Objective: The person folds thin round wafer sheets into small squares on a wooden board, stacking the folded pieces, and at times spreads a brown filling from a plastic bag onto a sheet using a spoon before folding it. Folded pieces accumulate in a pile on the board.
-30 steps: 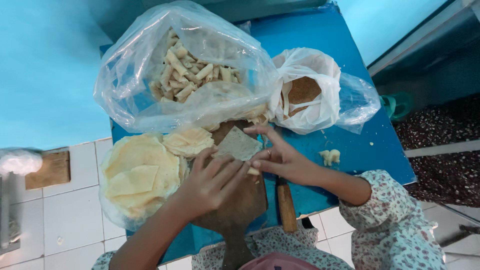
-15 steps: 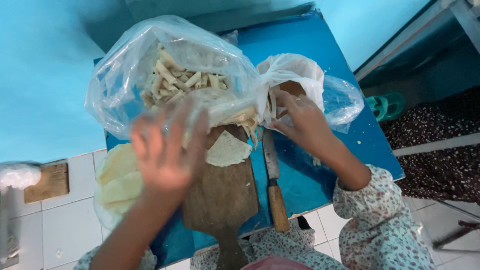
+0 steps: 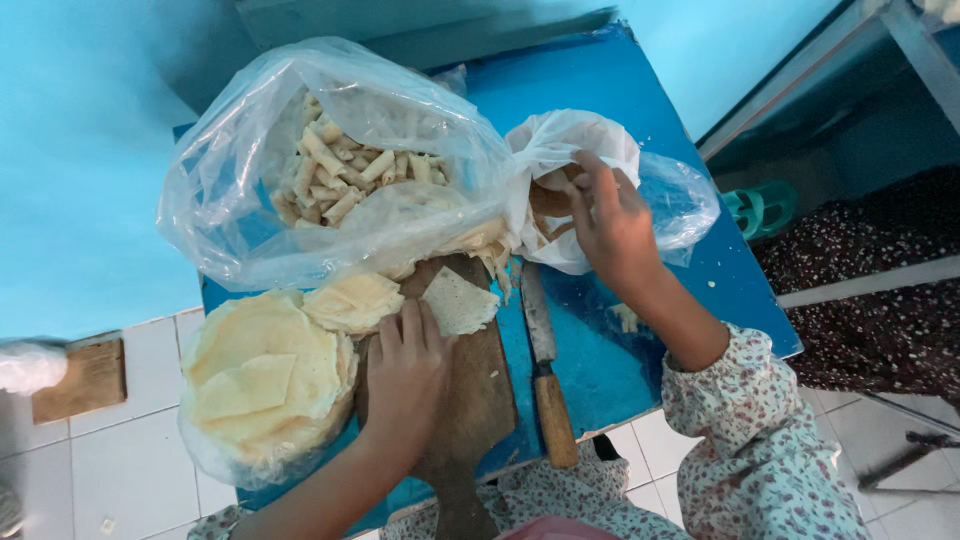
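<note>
Blue tabletop (image 3: 640, 90) fills the centre of the frame, turquoise wall behind, white floor tiles at lower left. Lower left: round stack of pale yellow thin wrapper sheets (image 3: 262, 385) in clear plastic. Upper left to centre: large clear plastic bag of short rolled pastry sticks (image 3: 335, 165), mouth open. Centre, lower: brown wooden cutting board with handle (image 3: 470, 410). Left hand (image 3: 405, 370) lies flat on the board, fingers extended and together, gripping nothing; fingertips touch a small pale cut wrapper piece (image 3: 458, 300) on the board's upper end. Just right of the board: knife with wooden handle (image 3: 543, 365), lying on the table. Upper right: right hand (image 3: 610, 225) reaches into a small white plastic bag (image 3: 565, 160), fingers curled; whether they hold anything cannot be told.
</note>
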`<action>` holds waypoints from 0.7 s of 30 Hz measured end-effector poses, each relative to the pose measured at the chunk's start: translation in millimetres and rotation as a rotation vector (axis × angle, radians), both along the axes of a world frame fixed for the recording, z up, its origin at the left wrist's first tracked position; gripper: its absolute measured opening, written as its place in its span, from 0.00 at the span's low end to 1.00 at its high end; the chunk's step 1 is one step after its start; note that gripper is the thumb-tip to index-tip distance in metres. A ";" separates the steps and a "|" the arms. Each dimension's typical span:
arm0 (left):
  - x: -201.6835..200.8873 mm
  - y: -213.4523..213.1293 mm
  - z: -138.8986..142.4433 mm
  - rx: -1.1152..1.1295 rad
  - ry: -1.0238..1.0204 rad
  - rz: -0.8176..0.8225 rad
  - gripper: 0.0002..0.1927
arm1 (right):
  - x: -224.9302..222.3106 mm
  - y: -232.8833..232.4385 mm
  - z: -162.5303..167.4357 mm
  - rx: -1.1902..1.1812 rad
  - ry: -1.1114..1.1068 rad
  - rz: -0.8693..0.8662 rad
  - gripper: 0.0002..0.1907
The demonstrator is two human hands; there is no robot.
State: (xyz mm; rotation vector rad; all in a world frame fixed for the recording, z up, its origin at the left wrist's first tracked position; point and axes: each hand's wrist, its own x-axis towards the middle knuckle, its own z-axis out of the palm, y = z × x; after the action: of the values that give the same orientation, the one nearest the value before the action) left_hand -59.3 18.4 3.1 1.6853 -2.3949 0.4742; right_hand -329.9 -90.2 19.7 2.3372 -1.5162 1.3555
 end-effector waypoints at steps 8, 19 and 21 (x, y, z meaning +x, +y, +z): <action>0.4 -4.6 4.7 -0.008 -0.060 0.028 0.24 | -12.7 5.8 12.5 -0.202 0.256 -0.074 0.28; 3.3 -4.6 4.4 -0.117 -0.162 0.034 0.19 | -7.2 8.8 4.5 0.007 0.081 -0.016 0.27; 1.3 -3.7 3.5 -0.154 -0.228 0.068 0.16 | -7.9 7.3 2.3 0.018 0.031 -0.018 0.27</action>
State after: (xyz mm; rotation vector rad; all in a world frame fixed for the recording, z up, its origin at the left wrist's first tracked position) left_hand -58.0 14.7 6.6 1.7311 -2.3841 0.8824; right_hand -337.8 -82.9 22.0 2.3374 -1.5440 1.3006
